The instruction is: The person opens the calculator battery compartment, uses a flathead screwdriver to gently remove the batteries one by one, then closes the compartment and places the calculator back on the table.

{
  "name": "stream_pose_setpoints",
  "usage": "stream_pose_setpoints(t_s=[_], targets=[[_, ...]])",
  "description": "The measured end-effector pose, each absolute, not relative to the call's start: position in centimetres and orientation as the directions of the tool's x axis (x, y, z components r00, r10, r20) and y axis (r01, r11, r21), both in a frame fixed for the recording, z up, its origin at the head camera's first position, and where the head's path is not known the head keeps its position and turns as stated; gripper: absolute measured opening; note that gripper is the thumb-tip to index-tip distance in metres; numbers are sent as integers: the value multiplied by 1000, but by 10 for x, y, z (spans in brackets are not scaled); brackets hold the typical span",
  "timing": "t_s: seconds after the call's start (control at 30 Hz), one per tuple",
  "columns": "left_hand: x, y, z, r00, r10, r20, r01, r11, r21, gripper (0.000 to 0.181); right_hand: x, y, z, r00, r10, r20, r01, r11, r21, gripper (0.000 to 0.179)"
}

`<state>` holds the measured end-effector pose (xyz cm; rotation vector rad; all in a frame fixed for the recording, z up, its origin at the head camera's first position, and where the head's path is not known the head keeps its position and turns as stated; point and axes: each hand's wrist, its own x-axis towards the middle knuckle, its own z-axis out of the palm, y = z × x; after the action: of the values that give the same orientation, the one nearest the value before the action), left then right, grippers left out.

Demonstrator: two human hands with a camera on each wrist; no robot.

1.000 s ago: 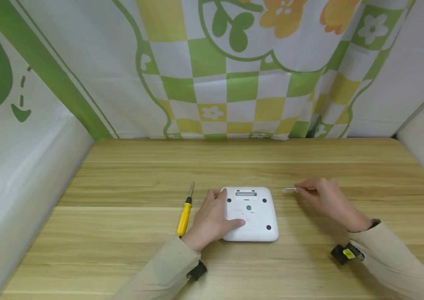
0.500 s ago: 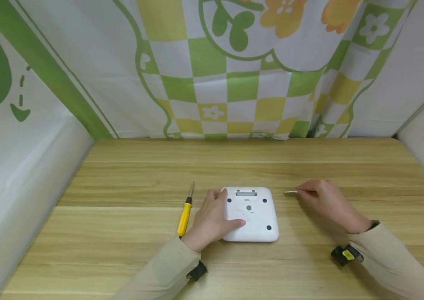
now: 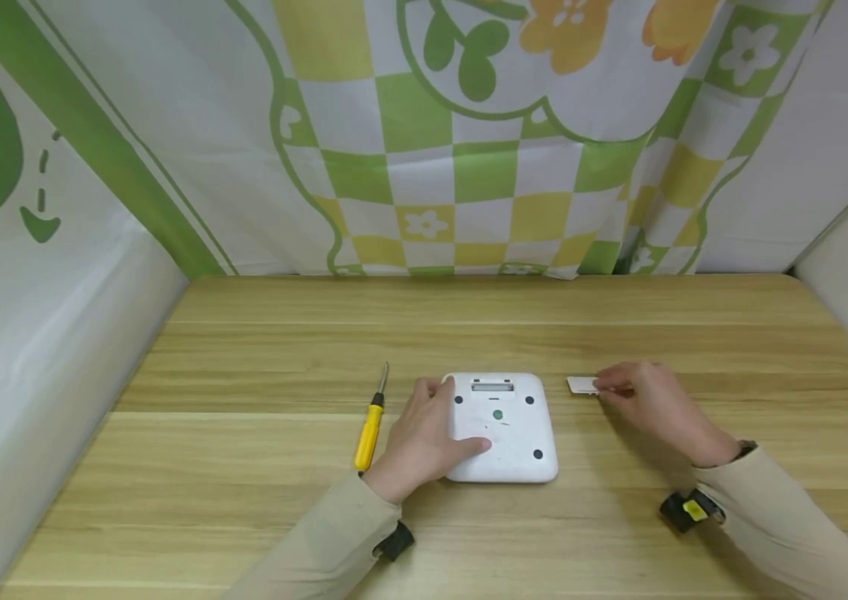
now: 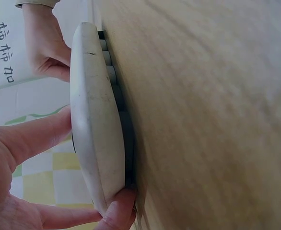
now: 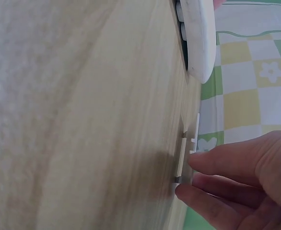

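A white calculator (image 3: 510, 464) lies face down on the wooden table, its keys (image 4: 111, 74) toward the tabletop in the left wrist view. Near its far edge the battery compartment (image 3: 492, 387) is uncovered, with a greyish cylinder inside. My left hand (image 3: 424, 437) grips the calculator's left side, thumb across the back and a fingertip at the edge. To the right, my right hand (image 3: 652, 408) pinches a small white battery cover (image 3: 580, 385) between thumb and fingers, close over the table. In the right wrist view the cover (image 5: 196, 127) appears almost edge-on.
A yellow-handled screwdriver (image 3: 369, 433) lies left of my left hand, its tip pointing away. A patterned curtain (image 3: 484, 192) hangs along the table's (image 3: 244, 467) far edge, and white sheeting (image 3: 94, 333) borders its left side.
The battery cover has turned in my right hand's fingers, from edge-on to showing its flat face. My left hand and the calculator have stayed in place.
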<state>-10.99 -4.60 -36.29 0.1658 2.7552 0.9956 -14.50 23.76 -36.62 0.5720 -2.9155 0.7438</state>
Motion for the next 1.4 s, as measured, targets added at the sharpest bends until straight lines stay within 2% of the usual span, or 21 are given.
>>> stream_pose_setpoints(t_s=[0.7,1.07,1.23,1.4], targets=[[-109,-46,-361,-973,176,-151,40,768,639,89,-143,237,-366,-937,-327,119,-346,834,-431,13],[-109,-46,-361,-972,175,-156,34,765,644,89,-138,228,-365,-886,-394,243,-462,786,-410,19],[-109,-46,-361,-972,173,-160,32,769,639,89,-132,221,-365,-855,-448,262,-519,736,-434,24],[-109,-46,-360,-972,176,-158,37,773,634,90,-127,215,-364,-833,-503,232,-551,717,-427,36]])
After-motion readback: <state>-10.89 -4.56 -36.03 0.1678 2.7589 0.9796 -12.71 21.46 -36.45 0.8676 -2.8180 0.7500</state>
